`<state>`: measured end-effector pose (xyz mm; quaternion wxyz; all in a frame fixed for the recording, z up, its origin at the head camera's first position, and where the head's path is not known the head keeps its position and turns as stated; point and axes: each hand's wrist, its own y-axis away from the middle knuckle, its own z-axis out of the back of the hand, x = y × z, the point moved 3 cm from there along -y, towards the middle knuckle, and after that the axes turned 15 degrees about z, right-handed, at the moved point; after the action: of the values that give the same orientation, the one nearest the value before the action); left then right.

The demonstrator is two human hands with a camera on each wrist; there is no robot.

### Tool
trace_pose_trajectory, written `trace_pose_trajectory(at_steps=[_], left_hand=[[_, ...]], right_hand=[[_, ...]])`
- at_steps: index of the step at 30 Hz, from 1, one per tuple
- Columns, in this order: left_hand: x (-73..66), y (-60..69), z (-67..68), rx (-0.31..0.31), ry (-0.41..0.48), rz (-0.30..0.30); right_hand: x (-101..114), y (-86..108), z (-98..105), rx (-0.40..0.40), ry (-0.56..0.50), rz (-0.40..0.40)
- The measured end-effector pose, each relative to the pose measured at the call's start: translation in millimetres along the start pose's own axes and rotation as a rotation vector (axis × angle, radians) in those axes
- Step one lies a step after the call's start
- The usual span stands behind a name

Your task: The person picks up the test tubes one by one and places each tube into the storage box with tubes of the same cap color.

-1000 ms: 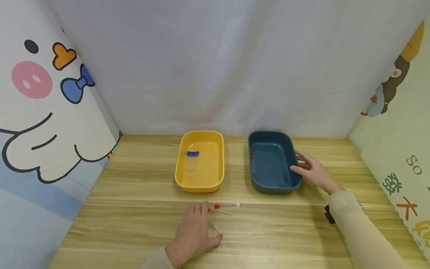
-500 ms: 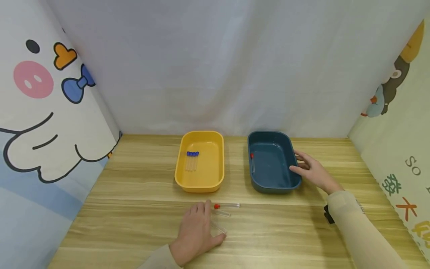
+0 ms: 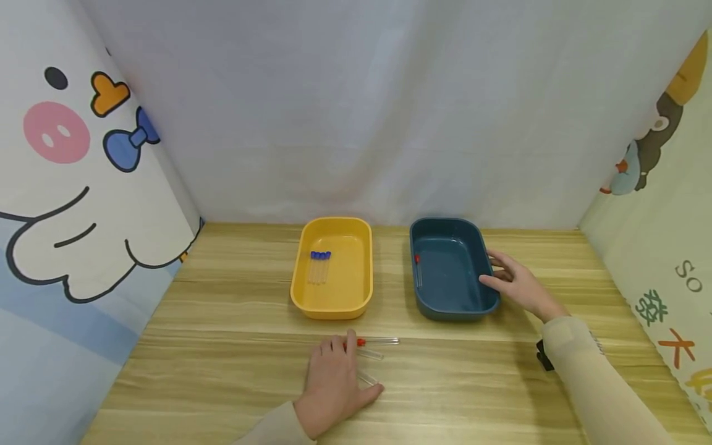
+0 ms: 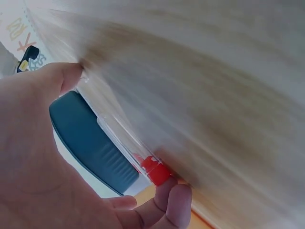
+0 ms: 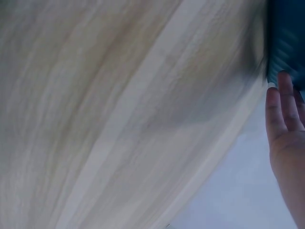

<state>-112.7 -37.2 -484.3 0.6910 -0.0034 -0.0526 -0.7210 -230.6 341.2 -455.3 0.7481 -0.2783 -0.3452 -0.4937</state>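
Observation:
My left hand (image 3: 334,383) lies low over the table, its thumb at the clear end of a red-capped test tube (image 3: 367,377) and its fingertips at the cap end. In the left wrist view the fingers (image 4: 178,205) touch a red cap (image 4: 156,171). Beside this hand lie two more test tubes: the upper one (image 3: 384,341) shows its red cap, while the lower one (image 3: 371,354) is partly covered. On the right, my right hand (image 3: 517,285) rests at the dark blue tray (image 3: 453,314), thumb over the rim, with fairly straight fingers (image 5: 287,102) against the outer wall.
A yellow tray (image 3: 330,312) stands left of the blue one and holds several blue-capped tubes (image 3: 318,270) in a row. One red-capped tube (image 3: 418,272) lies along the blue tray's left wall. A white curtain (image 3: 356,111) closes off the back of the wooden table (image 3: 222,296).
My left hand has slid a little to the right, and the lowest test tube has moved along with it. The right hand and both trays stay in place.

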Motion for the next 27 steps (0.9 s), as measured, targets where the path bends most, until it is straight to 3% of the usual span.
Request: trace_pose_trajectory(at_steps=[6,12,19,27], left_hand=[[-2.9,2.0,2.4,0.029,-0.017,-0.02],[-3.6,3.8,9.2,0.048,0.011,-0.091],[-3.5,2.6,25.1,-0.013,0.149,-0.159],[-1.3,-3.7,50.4,-0.142,0.299,-0.239]], right_hand=[[0.4,-0.5,-0.6,0.003,-0.003,0.003],[-0.1,-0.1,0.1,0.006,0.001,0.003],[1.1,-0.3,1.2,0.002,0.002,0.015],[3.5,0.6,0.6,0.008,0.005,0.009]])
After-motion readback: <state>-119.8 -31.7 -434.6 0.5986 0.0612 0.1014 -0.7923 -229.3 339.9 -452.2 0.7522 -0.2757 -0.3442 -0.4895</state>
